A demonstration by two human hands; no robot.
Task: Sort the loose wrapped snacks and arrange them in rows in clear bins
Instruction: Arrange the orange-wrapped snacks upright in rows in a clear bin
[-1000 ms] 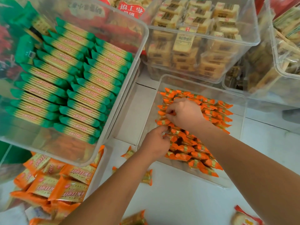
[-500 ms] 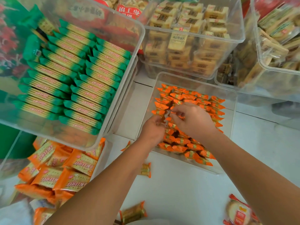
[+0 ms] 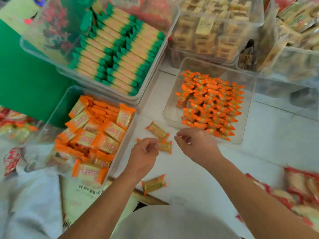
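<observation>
A white, smooth worktop (image 3: 198,171) fills the middle of the view, crowded on its far side and left by clear plastic containers. In the centre right sits a shallow clear plastic bin (image 3: 248,107) holding small orange-wrapped snacks (image 3: 212,104) laid in close rows, with a bare strip along its left wall. Far left of it, a clear bin raised on stacked bins (image 3: 150,78) holds long green-ended wrapped biscuits (image 3: 117,54) in two neat columns. Below that, a lower clear bin (image 3: 124,152) is heaped untidily with larger orange biscuit packets (image 3: 96,135). Behind, a tall clear tub (image 3: 255,21) is packed with pale beige wrapped cakes (image 3: 212,31), and another clear tub at the far right is too blurred to read. A green panel (image 3: 29,78) stands at the left edge. On the bare worktop, three loose orange-ended wrapped snacks lie apart from the bins: one tilted near the bin's near-left corner (image 3: 157,131), one just below it (image 3: 165,147) beside the left hand (image 3: 143,156), and one nearer the person (image 3: 153,184). The left hand is loosely curled, its fingertips close to the second snack; whether it grips anything I cannot tell. The right hand (image 3: 196,145) hovers just before the bin's near edge, fingers pinched together, with nothing clearly visible between them. Red-wrapped packets (image 3: 300,188) lie blurred at the right edge.
</observation>
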